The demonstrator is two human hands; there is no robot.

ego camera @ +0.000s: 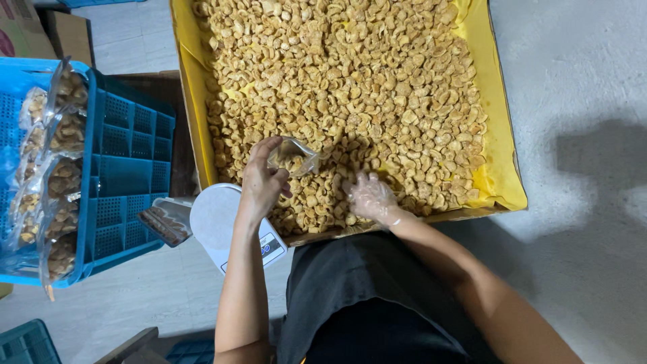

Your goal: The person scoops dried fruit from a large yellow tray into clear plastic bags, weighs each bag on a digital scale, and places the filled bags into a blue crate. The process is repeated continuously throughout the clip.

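Seen from above, a person in a black top leans over a large tray lined with yellow plastic and heaped with golden fried snack pieces. The left hand grips a small clear bag, partly filled, held open just above the snacks near the tray's front edge. The right hand, in a thin clear glove, rests on the snacks just beside the bag, fingers curled into the pieces; whether it grips any I cannot tell. A round white scale sits on the floor below the left wrist. Further left, a blue crate holds filled bags along its left side.
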